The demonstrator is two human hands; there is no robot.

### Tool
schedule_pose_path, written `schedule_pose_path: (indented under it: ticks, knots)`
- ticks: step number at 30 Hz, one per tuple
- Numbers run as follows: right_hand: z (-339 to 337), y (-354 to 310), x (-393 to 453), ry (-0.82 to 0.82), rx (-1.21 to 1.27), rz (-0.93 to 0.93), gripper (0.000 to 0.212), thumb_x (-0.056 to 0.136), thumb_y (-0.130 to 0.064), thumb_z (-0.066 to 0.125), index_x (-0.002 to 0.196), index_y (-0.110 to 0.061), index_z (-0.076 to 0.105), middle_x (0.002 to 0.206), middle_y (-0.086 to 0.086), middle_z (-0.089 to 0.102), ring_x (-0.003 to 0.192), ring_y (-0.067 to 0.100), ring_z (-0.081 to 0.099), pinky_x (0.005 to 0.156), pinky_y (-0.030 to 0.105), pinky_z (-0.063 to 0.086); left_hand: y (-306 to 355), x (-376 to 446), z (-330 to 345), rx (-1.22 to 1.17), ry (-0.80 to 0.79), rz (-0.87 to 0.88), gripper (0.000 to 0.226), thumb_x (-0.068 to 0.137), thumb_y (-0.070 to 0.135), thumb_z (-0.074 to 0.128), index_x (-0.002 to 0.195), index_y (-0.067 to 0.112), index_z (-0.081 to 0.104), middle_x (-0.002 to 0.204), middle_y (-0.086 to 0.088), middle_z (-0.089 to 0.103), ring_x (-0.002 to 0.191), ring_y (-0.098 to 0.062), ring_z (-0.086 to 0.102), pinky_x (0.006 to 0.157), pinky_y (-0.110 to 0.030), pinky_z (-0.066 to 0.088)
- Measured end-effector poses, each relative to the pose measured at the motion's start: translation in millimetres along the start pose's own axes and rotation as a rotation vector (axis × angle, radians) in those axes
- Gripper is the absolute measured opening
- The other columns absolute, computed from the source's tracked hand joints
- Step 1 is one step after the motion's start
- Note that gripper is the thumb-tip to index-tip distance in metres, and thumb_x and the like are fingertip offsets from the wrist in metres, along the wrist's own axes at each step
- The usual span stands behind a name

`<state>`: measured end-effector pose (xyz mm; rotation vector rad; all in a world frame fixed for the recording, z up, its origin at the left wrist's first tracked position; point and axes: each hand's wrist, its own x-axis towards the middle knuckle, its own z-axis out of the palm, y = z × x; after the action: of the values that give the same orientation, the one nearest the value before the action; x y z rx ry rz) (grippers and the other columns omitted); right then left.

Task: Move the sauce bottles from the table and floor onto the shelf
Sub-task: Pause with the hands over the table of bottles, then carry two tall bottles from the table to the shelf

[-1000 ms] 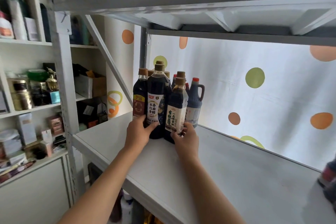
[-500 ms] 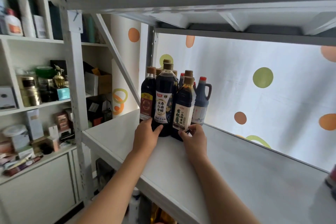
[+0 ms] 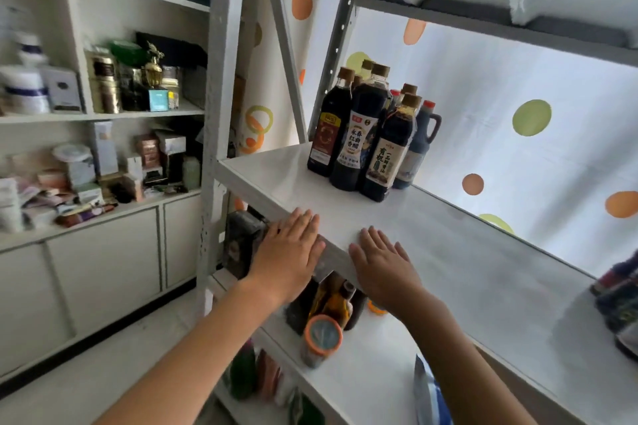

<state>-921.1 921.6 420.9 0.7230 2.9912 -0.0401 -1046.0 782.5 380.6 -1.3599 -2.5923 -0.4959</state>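
Change since prior frame: both hands off the bottle bases and drawn back to the front lip of the shelf; view swung left and down. Left hand: palm down, fingers spread flat, holding nothing, lying over the shelf's front edge nr the left corner post. Right hand: same attitude, flat and empty, just right of the left, heel over the edge. Sauce bottles: cluster of dark bottles w/ tan caps, plus one handled jug w/ red cap at rear right, all upright, long axes vertical, packed touching one another at the back-left corner of the shelf, against the dotted curtain. Cluster lies ahead of and above both hands, well apart from them; neither hand notably nearer. Judgement: this batch is placed; next pickup prob. lies the opposite way, down and behind the hands, on table or floor, neither of which shows any sauce bottle in view. Lower shelf: directly under the hands, holds an amber bottle, a jar w/ orange lid and a dark pack; whether these count as task items can't be told. Far right edge: dark blurred containers, likely more bottles, too smeared to say. Left bkgd: white cabinet w/ assorted tins and boxes.
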Motion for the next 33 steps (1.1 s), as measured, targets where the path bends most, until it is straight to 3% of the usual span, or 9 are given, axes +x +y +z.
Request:
schedule_pose_path:
  ticks: [4,7,13,17,21,27,33]
  knots:
    - [8.7,-35.9,-45.5,0.168,0.06,-0.016,0.059,0.107,-0.045,0.013,0.16,-0.019,0.004,0.168,0.0,0.0,0.154,0.014,-0.006,0.125,0.037,-0.002,5.4,-40.7,-2.8,0.069,0.001,-0.059,0.057,0.104,0.042,0.006,0.153,0.017,-0.006,0.163,0.0,-0.007,0.148,-0.014,-0.013,0.122,-0.041,-0.002]
    - [22.1,-55.8,-70.8,0.228,0.152,-0.153,0.057,0.108,-0.042,0.014,0.16,-0.02,0.007,0.167,-0.002,0.0,0.152,0.009,-0.009,0.124,0.031,-0.009,7.5,-78.0,-8.6,0.094,0.03,-0.171,0.054,0.104,0.041,0.005,0.149,0.018,-0.013,0.161,0.0,-0.012,0.147,-0.014,-0.017,0.122,-0.04,-0.005]
    - [75.7,-83.7,-107.0,0.151,0.356,-0.468,0.057,0.107,-0.044,0.018,0.159,-0.023,0.012,0.167,-0.005,0.001,0.141,-0.003,-0.018,0.116,0.021,-0.014,14.1,-183.9,-24.9,0.058,0.055,-0.476,0.062,0.098,0.047,0.001,0.153,0.019,-0.006,0.163,0.002,-0.005,0.149,-0.012,-0.011,0.122,-0.039,0.002]
    - [108.6,-107.7,-146.2,0.11,0.449,-0.718,0.061,0.104,-0.044,0.019,0.158,-0.015,0.02,0.167,0.001,0.01,0.144,-0.001,-0.01,0.122,0.024,-0.006,39.0,-266.5,-24.1,0.033,0.09,-0.662,0.057,0.105,0.039,0.018,0.155,0.017,0.003,0.163,0.003,-0.001,0.149,-0.009,-0.008,0.122,-0.036,0.0]
    - [134.3,-140.2,-205.2,-0.011,0.523,-0.906,0.056,0.108,-0.037,0.028,0.159,-0.015,0.018,0.167,0.0,0.009,0.146,0.0,-0.008,0.124,0.026,-0.003,75.7,-353.5,-25.6,0.036,0.147,-0.846,0.057,0.104,0.04,0.013,0.155,0.017,0.004,0.163,0.003,0.0,0.147,-0.006,-0.01,0.122,-0.033,-0.004]
    - [156.7,-192.1,-311.8,-0.144,0.548,-1.185,0.054,0.108,-0.034,0.031,0.157,-0.014,0.023,0.166,0.002,0.013,0.153,0.01,0.002,0.123,0.024,-0.003,126.5,-498.0,-44.7,-0.023,0.356,-1.193,0.056,0.104,0.038,0.022,0.156,0.02,0.008,0.163,0.006,0.003,0.146,-0.002,-0.006,0.122,-0.031,0.0]
    - [178.7,-227.7,-431.4,-0.25,0.506,-1.441,0.054,0.107,-0.035,0.031,0.157,-0.013,0.025,0.166,0.003,0.017,0.154,0.011,0.003,0.126,0.037,0.009,187.8,-628.1,-58.2,-0.049,0.565,-1.449,0.054,0.105,0.032,0.028,0.155,0.018,0.015,0.16,0.007,0.008,0.139,0.005,-0.003,0.115,-0.023,-0.002]
